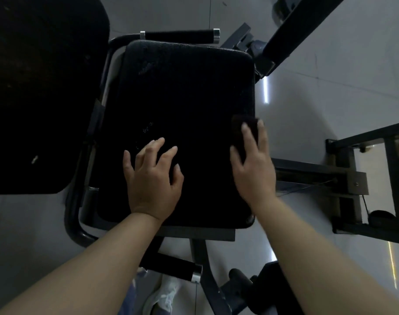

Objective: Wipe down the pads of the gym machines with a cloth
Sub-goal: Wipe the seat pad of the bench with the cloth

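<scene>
A black seat pad (182, 98) of a gym machine fills the middle of the view. My left hand (153, 178) rests on its near middle with fingers spread and relaxed. My right hand (253, 162) lies flat at the pad's right edge, fingers straight, pressing a dark cloth (238, 130) onto the pad. The cloth shows only above and between the fingers; the rest is under the palm. A second black pad (41, 87) stands to the left.
Black grip handles sit at the far edge (180, 34) and near edge (171, 267) of the seat. A dark metal frame (353, 178) stands on the right, a slanted beam (296, 28) at the top right. Grey tiled floor (330, 92) surrounds the machine. A shoe (164, 296) shows below.
</scene>
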Motion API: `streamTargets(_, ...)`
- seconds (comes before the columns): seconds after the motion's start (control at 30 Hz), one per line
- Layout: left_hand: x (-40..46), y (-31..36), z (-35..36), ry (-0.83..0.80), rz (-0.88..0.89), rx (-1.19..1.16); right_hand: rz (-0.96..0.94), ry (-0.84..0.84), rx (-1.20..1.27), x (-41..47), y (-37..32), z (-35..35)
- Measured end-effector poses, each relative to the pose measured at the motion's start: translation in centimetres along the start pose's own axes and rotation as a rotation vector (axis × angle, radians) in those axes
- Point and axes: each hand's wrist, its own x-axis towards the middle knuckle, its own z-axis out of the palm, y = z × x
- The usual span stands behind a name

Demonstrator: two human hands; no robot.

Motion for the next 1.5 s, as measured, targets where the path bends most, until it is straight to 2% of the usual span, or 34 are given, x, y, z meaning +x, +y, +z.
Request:
streamTargets(0.1,0.1,0.1,-0.3,0.049,0.047,-0.037,0.08,0.027,0.161,1.1,-0.1,-0.4)
streamTargets(0.17,-0.6,0.1,-0.7,0.088,0.149,-0.061,0.068,0.077,0.197,-2.9,0.6,0.0)
streamTargets(0.27,-2.6,-0.2,-0.6,0.073,0.396,-0.018,0.081,0.084,0.204,-11.1,1.6,1.6)
streamTargets(0.33,-3.5,-0.7,-0.2,0.033,0.451,0.018,0.11,0.067,0.257,-13.9,1.6,2.3)
streamTargets(0.47,-3.6,-0.9,0.5,-0.003,0.424,0.044,0.08,0.123,0.197,-10.0,1.4,1.7)
streamTargets(0.6,-3.8,-1.0,0.8,0.02,0.43,0.052,0.131,0.022,0.164,-1.1,0.8,-0.1)
streamTargets(0.67,-3.8,-1.1,0.9,0.033,0.434,0.056,0.141,0.028,0.137,0.6,0.4,0.0)
streamTargets(0.83,-3.8,-0.9,0.6,0.035,0.431,-0.027,0.085,0.088,-0.025,-6.3,0.6,1.2)
streamTargets(1.0,-3.7,-2.3,-1.8,0.15,0.358,-0.215,0.084,0.09,-0.016,-14.7,0.5,3.2)
streamTargets(1.13,-3.4,-4.2,-2.6,0.145,0.291,-0.193,0.034,0.09,-0.269,-10.4,-0.7,3.1)
streamTargets(1.27,-2.6,-2.1,-1.7,0.138,0.352,-0.195,0.059,-0.048,-0.348,-4.9,-3.6,2.8)
streamTargets(1.4,-2.5,0.2,-0.5,0.109,0.421,-0.176,-0.091,0.02,-0.382,-10.1,-2.9,3.9)
streamTargets(1.5,-2.9,0.7,0.5,0.076,0.5,-0.134,-0.095,0.027,-0.34,-14.5,0.0,3.8)
